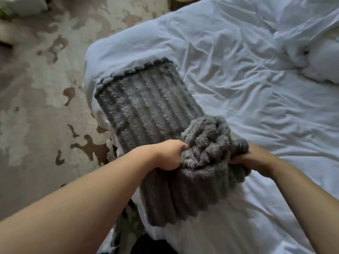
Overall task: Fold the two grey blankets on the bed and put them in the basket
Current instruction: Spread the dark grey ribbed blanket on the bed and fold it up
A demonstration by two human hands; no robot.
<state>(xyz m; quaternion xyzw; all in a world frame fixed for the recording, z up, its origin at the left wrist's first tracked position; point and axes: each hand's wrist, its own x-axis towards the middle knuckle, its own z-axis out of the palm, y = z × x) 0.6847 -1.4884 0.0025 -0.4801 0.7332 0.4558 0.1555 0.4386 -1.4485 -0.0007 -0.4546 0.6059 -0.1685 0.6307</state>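
Observation:
A grey ribbed fleece blanket (146, 103) lies in a long folded strip across the near left corner of the bed (238, 70). Its near part is bunched up into a raised fold (207, 142) between my hands. My left hand (170, 154) grips the left side of that bunch, fingers curled into the fleece. On the right side, my right hand (251, 158) holds the bunch, its fingers partly hidden under the cloth. Only one grey blanket is clearly in sight. No basket is in view.
The bed has a wrinkled white sheet, with a crumpled white duvet or pillow (317, 59) at the far right. A beige and brown patterned rug (45, 79) covers the floor left of the bed. Some dark cloth (128, 228) hangs off the bed's near edge.

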